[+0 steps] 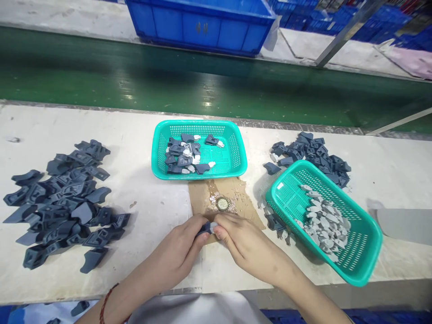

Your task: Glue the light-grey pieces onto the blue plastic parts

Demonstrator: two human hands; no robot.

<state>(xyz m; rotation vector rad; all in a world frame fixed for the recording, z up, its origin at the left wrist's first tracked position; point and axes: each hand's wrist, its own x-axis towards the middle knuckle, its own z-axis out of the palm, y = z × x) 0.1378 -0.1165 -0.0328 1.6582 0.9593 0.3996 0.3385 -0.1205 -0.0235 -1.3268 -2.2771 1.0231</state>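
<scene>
My left hand (184,245) is closed around a dark grey-blue plastic part (203,228), most of it hidden by the fingers. My right hand (241,238) pinches a small light grey plastic piece (213,227) against that part's right end. Just beyond the hands, a small round tin of pale material (222,204) sits on a sheet of brown cardboard (202,198) strewn with shiny bits. Behind it, a green basket (199,175) holds several dark parts with light pieces attached. In a tilted green basket (366,265) at my right lie loose light grey pieces (326,222).
A large pile of dark plastic parts (67,198) spreads over the table (141,252) on the left. Another dark pile (310,153) lies behind the right basket. Beyond the table run a green belt (101,76) and a blue crate (202,27). A metal post (347,33) stands at far right.
</scene>
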